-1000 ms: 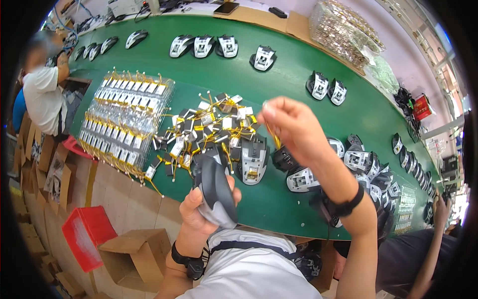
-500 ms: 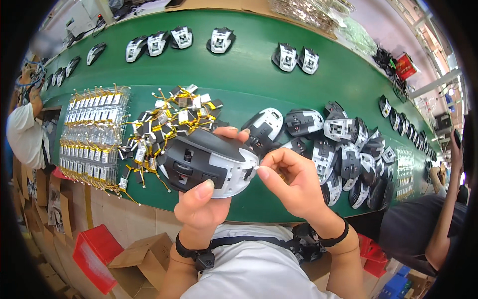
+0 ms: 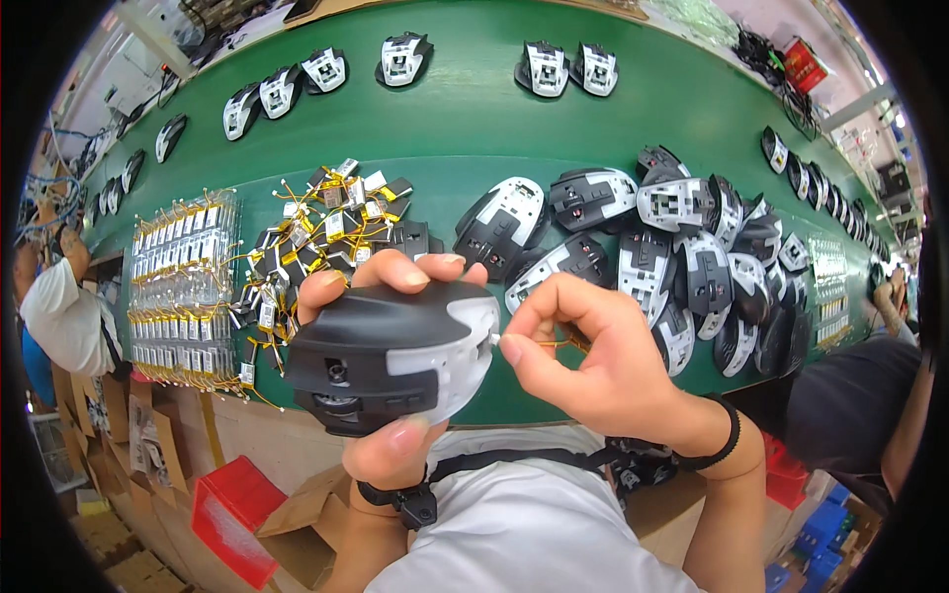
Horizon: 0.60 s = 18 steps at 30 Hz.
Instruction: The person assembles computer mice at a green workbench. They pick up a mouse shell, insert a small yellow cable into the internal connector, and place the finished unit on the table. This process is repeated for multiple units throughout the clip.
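A black and white computer mouse [image 3: 386, 346] sits tilted in my left hand [image 3: 390, 455], fingers over its far side and thumb at its near edge. The white end of its shell points right. Pinched between thumb and forefinger of my right hand [image 3: 603, 351] is a small white plug [image 3: 494, 339], set against that white end. Thin orange wires [image 3: 568, 338] show behind the pinching fingers; whatever they lead to is hidden. Whether the plug sits inside the shell's opening I cannot tell.
Beyond the held mouse lies a heap of small batteries [image 3: 336, 222] with yellow leads, beside clear trays [image 3: 183, 287] of more. A pile of mice [image 3: 647, 267] is at right on the green table [image 3: 465, 128]; several stand in a far row. Other people sit at both sides.
The held mouse has moved slightly left and turned, its white end now facing further right. My right hand keeps its pinch at that end, and the orange wires show more clearly.
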Available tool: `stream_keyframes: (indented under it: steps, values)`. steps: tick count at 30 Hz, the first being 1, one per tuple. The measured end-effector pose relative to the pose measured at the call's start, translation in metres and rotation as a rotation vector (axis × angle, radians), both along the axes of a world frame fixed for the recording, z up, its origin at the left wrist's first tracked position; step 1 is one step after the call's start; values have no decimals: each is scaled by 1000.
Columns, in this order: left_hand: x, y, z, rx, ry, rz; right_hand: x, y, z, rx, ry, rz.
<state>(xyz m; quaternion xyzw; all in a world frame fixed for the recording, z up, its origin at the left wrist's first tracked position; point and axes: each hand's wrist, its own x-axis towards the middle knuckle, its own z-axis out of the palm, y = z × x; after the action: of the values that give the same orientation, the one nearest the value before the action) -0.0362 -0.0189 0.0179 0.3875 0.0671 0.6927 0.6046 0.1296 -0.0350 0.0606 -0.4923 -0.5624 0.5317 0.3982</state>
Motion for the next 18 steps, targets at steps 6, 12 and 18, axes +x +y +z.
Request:
stream_keyframes:
  steps: [6,12,18]
  values:
    - [1,5,-1,-239,-151,-191,5,-4,-6,34,118,-49]
    - [-27,4,8,-450,-57,-228,7,-18,-15,-73,141,-64]
    - [-127,-93,-30,-544,35,-351,12,-34,-70,-147,290,30]
